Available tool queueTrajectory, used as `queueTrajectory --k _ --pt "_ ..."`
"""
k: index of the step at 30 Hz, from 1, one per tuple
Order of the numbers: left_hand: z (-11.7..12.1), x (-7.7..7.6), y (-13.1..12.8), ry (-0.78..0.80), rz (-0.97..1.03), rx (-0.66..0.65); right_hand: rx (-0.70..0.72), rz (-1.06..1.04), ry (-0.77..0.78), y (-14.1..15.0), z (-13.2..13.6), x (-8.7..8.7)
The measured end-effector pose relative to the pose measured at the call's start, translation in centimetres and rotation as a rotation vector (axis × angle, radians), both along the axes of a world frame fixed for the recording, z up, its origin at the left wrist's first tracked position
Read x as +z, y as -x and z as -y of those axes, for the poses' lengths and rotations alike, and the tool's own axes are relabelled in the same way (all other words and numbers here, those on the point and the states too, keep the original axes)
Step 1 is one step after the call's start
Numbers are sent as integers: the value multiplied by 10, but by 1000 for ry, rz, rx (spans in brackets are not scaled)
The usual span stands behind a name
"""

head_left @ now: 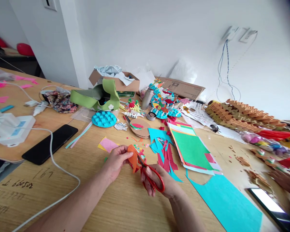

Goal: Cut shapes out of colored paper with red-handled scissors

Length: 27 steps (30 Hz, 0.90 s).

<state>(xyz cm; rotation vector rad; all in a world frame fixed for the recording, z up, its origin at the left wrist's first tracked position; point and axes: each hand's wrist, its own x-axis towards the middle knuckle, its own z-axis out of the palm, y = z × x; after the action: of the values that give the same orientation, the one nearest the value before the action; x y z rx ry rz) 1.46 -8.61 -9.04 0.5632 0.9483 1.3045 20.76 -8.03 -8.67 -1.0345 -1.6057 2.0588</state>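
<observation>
My left hand (116, 160) pinches a small orange paper piece (133, 157) above the wooden table (91, 193). My right hand (163, 184) is closed round the red handles of a pair of scissors (151, 175). The scissor blades reach into the orange paper near its right edge. Paper scraps in red and turquoise (163, 149) lie just beyond my hands. A pink and yellow scrap (107, 144) rests left of them.
A stack of coloured paper sheets (193, 149) and a large turquoise sheet (226, 203) lie at right. A black phone (50, 143), a white charger and cable (13, 128) are at left. A cardboard box (116, 80), green foam and craft clutter fill the back. Another phone (270, 204) sits far right.
</observation>
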Motion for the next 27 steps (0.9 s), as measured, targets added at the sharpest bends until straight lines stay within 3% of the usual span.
queueTrajectory --k 27 --pt "2 1 -2 22 -41 12 -10 10 10 5 3 -7"
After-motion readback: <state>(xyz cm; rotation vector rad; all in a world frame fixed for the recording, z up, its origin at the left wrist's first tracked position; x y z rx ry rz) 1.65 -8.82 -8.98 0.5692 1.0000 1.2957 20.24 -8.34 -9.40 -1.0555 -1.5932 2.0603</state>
